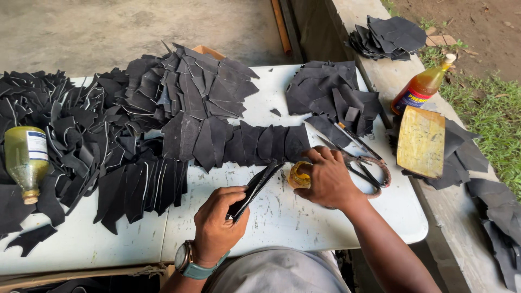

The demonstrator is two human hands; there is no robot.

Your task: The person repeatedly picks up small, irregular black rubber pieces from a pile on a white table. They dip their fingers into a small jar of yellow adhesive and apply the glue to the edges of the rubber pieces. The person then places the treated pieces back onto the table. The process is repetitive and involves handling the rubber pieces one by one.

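Our left hand (217,222) pinches a folded black leather piece (255,187); our right hand (325,176) curls around a small yellow container (298,176) just right.

The right hand (325,179) hides most of a small yellow container (297,176); black pieces (502,228) run past the right edge.

A: Left hand (217,222)?
B: Over the table's near edge, back of hand up, fingers curled shut in a pinch grip, thumb on top. Watch on the wrist; forearm enters from the bottom.
A: Right hand (325,176)?
B: Further in, nearer the table's right edge, knuckles up, fingers bent and closed. Bare forearm runs in from the lower right corner.
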